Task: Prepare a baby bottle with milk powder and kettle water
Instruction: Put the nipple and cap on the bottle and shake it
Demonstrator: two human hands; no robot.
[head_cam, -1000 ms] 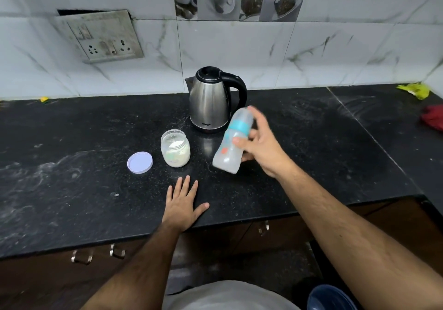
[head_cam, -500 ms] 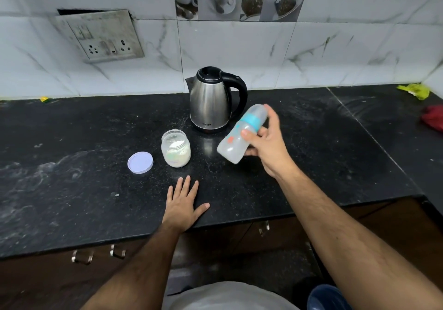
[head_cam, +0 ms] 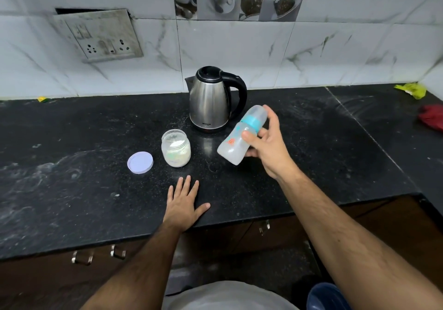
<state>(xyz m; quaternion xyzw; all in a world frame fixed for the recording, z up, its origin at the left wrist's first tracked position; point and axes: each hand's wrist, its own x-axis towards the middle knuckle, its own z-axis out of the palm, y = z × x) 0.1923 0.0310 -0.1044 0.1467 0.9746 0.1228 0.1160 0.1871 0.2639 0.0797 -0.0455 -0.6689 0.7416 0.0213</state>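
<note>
My right hand (head_cam: 268, 144) grips a capped baby bottle (head_cam: 233, 142) with a teal collar, holding it tilted above the counter with its cap end up and to the right; milky liquid shows inside. A steel kettle (head_cam: 209, 101) with a black handle stands just behind it. An open jar of milk powder (head_cam: 176, 151) sits left of the bottle, and its pale lid (head_cam: 140, 162) lies flat further left. My left hand (head_cam: 184, 202) rests flat on the black counter (head_cam: 72, 166), fingers straight, near the front edge.
A wall socket panel (head_cam: 100, 35) is at the back left. A red cloth (head_cam: 431, 118) and a yellow-green scrap (head_cam: 412, 90) lie at the far right. Cabinet handles (head_cam: 82, 258) sit under the counter edge. A blue rim (head_cam: 326, 296) shows at the bottom right.
The bottle in my right hand has swung from lower left to higher right and tilted further over. My left hand has stayed flat on the counter.
</note>
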